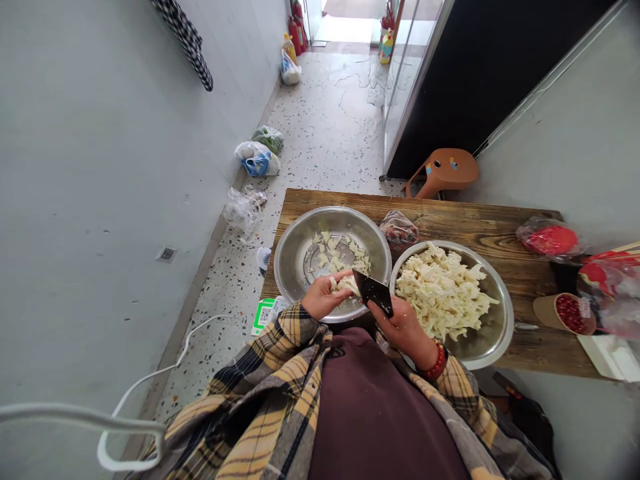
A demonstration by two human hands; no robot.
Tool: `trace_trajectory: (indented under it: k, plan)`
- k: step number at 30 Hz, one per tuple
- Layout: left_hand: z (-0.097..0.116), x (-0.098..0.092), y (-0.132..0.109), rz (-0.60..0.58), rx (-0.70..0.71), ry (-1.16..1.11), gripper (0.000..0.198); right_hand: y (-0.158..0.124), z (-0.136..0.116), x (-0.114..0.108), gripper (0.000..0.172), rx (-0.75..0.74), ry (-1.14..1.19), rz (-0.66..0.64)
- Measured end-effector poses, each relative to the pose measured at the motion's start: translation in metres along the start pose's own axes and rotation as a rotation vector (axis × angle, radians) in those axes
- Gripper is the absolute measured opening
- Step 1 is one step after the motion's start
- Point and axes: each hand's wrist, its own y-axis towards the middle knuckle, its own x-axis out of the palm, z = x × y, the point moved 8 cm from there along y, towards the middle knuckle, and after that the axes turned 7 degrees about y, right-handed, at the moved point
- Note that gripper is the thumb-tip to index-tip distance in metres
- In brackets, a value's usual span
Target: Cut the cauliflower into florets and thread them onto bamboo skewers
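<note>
My left hand [323,295] is closed on a pale cauliflower piece [346,285] over the near rim of a metal bowl [290,267]. Small cut bits of cauliflower [327,248] lie scattered in that bowl. In my right hand [400,325] is a cleaver [373,291] with a dark, broad blade, its edge against or very close to the piece. The cleaver's handle is hidden in my fingers. To the right, a second metal bowl [506,330] holds a large heap of cauliflower florets [443,290].
Both bowls stand on a wooden table [480,227]. Behind them lies a plastic bag of reddish contents [399,230]. A paper cup of red beans or berries [570,313] is at the right. A brown stool [445,170] stands beyond the table; plastic bags [257,160] line the left wall.
</note>
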Motion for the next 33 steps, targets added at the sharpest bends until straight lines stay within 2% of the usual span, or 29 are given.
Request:
trace_trajectory:
  k: [6, 9, 16, 22, 25, 29, 33]
  plan:
    - [0.008, 0.003, -0.002, -0.019, 0.03, 0.13, 0.043, 0.003, -0.007, 0.004, 0.025, -0.067, 0.007, -0.03]
    - [0.01, 0.002, -0.003, 0.01, 0.032, 0.164, 0.044, 0.005, -0.009, 0.005, 0.024, -0.082, -0.003, -0.032]
    - [0.011, 0.003, -0.001, 0.067, 0.023, 0.179, 0.03, 0.009, -0.004, 0.01, 0.019, -0.018, -0.061, -0.015]
    - [0.011, 0.005, 0.0, 0.082, -0.003, 0.154, 0.029, 0.01, 0.005, 0.015, 0.015, 0.024, -0.122, 0.037]
    - [-0.001, 0.011, 0.002, 0.043, -0.033, 0.021, 0.037, 0.009, 0.011, 0.013, 0.015, 0.053, -0.092, 0.079]
    - [-0.025, 0.015, 0.004, 0.071, -0.11, -0.24, 0.042, 0.005, 0.011, 0.012, 0.016, 0.033, -0.026, 0.064]
    - [-0.03, 0.019, 0.004, 0.093, -0.139, -0.304, 0.042, -0.001, 0.004, 0.01, 0.022, -0.018, -0.023, 0.044]
